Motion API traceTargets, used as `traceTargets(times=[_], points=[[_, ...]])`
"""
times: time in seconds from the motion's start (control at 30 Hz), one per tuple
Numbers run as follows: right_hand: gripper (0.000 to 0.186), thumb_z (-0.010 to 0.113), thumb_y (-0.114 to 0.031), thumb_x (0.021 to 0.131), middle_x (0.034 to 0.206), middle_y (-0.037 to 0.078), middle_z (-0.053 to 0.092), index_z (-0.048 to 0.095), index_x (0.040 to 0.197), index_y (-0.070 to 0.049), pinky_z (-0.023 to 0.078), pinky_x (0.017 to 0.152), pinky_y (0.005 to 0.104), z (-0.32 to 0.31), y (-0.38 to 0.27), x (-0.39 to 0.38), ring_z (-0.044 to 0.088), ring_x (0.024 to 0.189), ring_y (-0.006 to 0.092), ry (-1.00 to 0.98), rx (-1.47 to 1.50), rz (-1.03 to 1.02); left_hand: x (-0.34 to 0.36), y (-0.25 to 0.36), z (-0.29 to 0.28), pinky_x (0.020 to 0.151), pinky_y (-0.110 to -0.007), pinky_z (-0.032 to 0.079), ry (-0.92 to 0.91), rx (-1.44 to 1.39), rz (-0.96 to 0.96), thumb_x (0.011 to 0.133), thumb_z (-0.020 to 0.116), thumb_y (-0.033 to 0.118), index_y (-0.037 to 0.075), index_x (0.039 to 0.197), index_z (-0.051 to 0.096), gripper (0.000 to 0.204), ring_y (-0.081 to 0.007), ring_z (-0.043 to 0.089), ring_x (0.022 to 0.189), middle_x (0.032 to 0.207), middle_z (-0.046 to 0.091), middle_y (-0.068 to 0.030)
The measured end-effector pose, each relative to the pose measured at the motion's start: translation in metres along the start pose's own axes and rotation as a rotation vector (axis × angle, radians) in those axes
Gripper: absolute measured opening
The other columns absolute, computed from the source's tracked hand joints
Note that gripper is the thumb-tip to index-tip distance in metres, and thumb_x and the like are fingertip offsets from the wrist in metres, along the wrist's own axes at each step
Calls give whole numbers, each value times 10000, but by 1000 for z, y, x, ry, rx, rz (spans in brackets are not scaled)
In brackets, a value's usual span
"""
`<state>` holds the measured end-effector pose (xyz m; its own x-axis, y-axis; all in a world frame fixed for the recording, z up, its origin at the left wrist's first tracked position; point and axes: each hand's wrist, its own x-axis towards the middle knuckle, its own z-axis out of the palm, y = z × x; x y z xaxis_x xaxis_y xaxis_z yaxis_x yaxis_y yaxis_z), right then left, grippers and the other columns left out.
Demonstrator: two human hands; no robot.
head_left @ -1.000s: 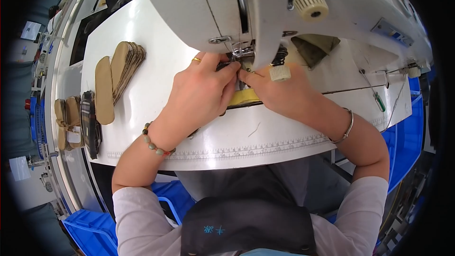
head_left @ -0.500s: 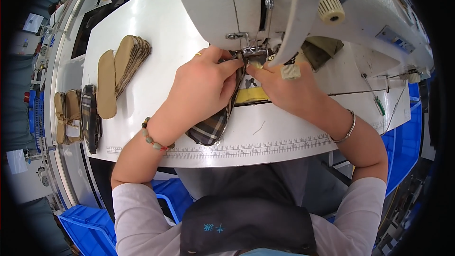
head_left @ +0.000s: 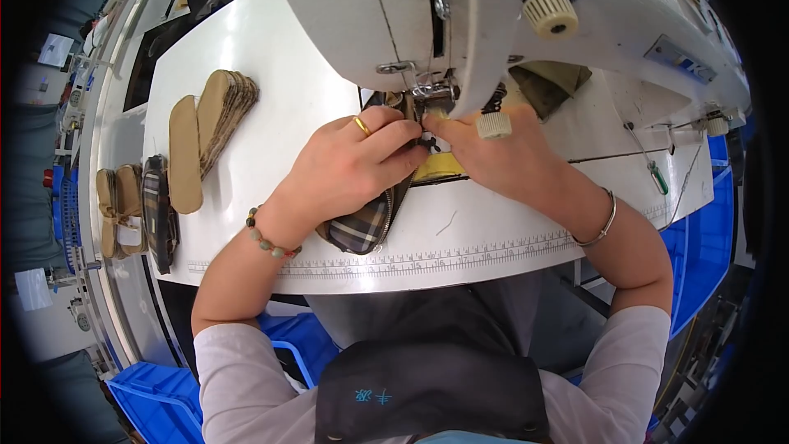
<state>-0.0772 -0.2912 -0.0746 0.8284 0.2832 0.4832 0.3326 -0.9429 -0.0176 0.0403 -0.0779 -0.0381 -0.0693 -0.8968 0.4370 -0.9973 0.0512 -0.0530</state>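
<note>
My left hand has curled fingers on a dark plaid piece with a zipper, which runs from the table up under the white sewing machine's presser foot. My right hand is on the other side of the foot, its forefinger reaching in beside the zipper edge, other fingers bent and partly hidden behind machine parts; what they grip is unclear. A yellow strip lies on the bed between my hands.
Tan insole-shaped stacks, tied bundles and a dark plaid stack are at the left. An olive fabric piece lies behind my right hand, a green screwdriver at right. Blue bins stand beside and below the table.
More of the plaid piece shows below my left hand than a second ago. My left fingers have shifted down along it from beside the foot. My right hand stays by the needle.
</note>
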Motion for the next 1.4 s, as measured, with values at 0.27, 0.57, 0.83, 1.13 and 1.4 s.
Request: traceTargets(times=[0.27,0.57,0.83,1.13,1.4], points=[[278,696,-112,777,561,27,577,762,1046,-143,470,470,360,-5,-11,2,617,492,222,52,8,-18,-7,-7,12,663,-315,580,82,-159,-325,793,703,47,104,1097,674,311,-208,682,816,1110,710,-35],[235,659,-105,799,746,31,669,693,1032,-85,511,512,354,0,-24,5,680,612,213,-52,138,-23,3,-4,0,715,-307,597,-18,-87,-230,769,733,76,98,1041,739,273,-198,682,922,1160,723,13],[125,630,-119,823,783,34,692,677,932,-78,521,528,366,-3,-28,6,702,650,209,-124,183,29,10,-4,-11,717,-287,590,-177,41,-154,830,654,141,90,1016,758,219,-150,667,955,1160,724,34],[90,632,-124,830,746,34,690,680,891,-79,529,537,360,-5,-27,8,704,629,217,-136,131,15,14,-2,-11,683,-308,592,-201,-33,-204,799,665,116,73,992,748,213,-176,688,955,1115,740,12],[80,652,-117,813,673,36,669,691,876,-90,532,526,365,0,-20,4,698,591,219,-112,91,-12,17,6,-5,673,-321,592,-177,-60,-263,784,677,85,50,998,741,227,-203,699,936,1112,740,-17]])
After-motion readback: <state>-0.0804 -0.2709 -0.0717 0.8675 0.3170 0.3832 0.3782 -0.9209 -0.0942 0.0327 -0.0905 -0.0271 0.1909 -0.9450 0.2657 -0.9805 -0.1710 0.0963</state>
